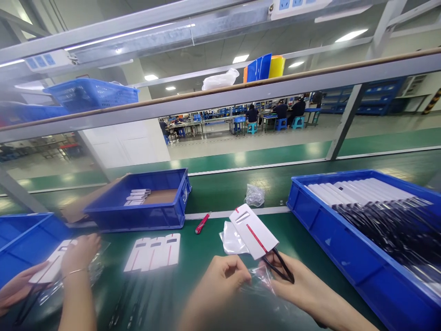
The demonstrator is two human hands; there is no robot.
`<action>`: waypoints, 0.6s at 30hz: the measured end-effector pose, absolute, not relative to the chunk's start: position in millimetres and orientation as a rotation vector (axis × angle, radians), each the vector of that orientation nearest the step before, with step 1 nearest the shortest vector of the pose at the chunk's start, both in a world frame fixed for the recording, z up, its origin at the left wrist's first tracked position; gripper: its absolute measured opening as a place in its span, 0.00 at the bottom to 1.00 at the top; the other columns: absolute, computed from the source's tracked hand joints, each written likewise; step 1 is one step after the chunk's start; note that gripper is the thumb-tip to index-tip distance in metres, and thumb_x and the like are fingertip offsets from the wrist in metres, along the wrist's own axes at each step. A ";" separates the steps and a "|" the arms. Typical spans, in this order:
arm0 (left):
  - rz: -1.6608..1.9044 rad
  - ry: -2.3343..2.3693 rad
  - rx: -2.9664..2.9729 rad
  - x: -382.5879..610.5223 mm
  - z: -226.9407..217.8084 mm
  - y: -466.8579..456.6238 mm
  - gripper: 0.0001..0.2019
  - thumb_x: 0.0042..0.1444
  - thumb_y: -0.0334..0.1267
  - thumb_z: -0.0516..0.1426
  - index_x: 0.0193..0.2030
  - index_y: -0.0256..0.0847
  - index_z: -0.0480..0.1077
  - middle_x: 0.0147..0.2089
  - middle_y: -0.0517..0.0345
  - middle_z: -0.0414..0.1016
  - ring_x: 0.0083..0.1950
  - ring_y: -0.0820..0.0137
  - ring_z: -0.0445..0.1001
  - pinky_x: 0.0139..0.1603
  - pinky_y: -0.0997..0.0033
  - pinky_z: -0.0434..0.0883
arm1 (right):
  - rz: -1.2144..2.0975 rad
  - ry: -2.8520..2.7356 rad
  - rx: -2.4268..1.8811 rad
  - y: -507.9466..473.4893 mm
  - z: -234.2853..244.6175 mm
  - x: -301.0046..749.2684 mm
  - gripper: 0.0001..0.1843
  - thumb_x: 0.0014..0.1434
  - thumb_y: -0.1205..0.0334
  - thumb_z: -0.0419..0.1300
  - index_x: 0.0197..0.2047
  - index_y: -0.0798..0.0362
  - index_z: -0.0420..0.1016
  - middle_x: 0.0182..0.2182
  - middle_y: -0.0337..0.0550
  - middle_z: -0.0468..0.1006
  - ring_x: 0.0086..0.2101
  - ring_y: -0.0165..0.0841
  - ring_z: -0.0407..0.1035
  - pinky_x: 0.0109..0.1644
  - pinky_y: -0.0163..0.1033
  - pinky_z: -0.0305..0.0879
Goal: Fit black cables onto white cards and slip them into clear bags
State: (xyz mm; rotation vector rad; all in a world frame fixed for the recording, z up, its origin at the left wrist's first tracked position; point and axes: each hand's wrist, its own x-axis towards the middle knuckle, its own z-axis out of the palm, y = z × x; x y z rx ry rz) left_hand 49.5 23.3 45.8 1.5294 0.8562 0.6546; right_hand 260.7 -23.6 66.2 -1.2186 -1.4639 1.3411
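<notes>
My right hand (292, 285) is closed on a flat white card sleeve (253, 232) with a red stripe, a cut-out window and black cable loops at its lower end. The sleeve is tilted, its windowed end pointing up and left. A clear plastic bag (262, 278) spans the gap between my hands, below the sleeve. My left hand (222, 280), partly blurred, pinches the bag's left edge. Behind the sleeve lie more flat clear bags (232, 239). To the left, several similar white sleeves (153, 253) lie side by side on the green table, their black cables trailing toward me.
A blue bin (344, 257) of cabled white sleeves stands right; another blue bin (138, 218) with a few white pieces stands back left. A red cutter (202, 223) and crumpled plastic (255, 195) lie between. Far left, a co-worker's hands (81, 253) hold a white sleeve.
</notes>
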 end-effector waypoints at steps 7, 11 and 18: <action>0.605 0.870 1.561 46.0 46.1 18.8 0.08 0.55 0.38 0.60 0.28 0.36 0.73 0.24 0.62 0.68 0.27 0.73 0.65 0.29 0.74 0.60 | 1.347 -1.533 -1.251 -17.9 69.2 261.5 0.13 0.58 0.51 0.66 0.39 0.50 0.73 0.37 0.39 0.75 0.40 0.37 0.72 0.46 0.36 0.72; 0.621 0.891 1.580 39.9 52.4 19.0 0.08 0.55 0.37 0.59 0.27 0.37 0.72 0.24 0.62 0.68 0.27 0.73 0.65 0.30 0.74 0.60 | 1.293 -1.416 -1.255 -17.5 64.2 273.8 0.14 0.57 0.52 0.68 0.43 0.48 0.73 0.39 0.40 0.75 0.45 0.38 0.72 0.50 0.37 0.71; 0.607 0.865 1.590 42.8 51.6 21.6 0.07 0.55 0.36 0.60 0.28 0.37 0.73 0.23 0.63 0.66 0.27 0.73 0.63 0.30 0.74 0.58 | 1.209 -1.593 -1.278 -22.4 73.4 266.8 0.07 0.60 0.58 0.64 0.40 0.49 0.73 0.38 0.38 0.76 0.40 0.37 0.72 0.43 0.35 0.70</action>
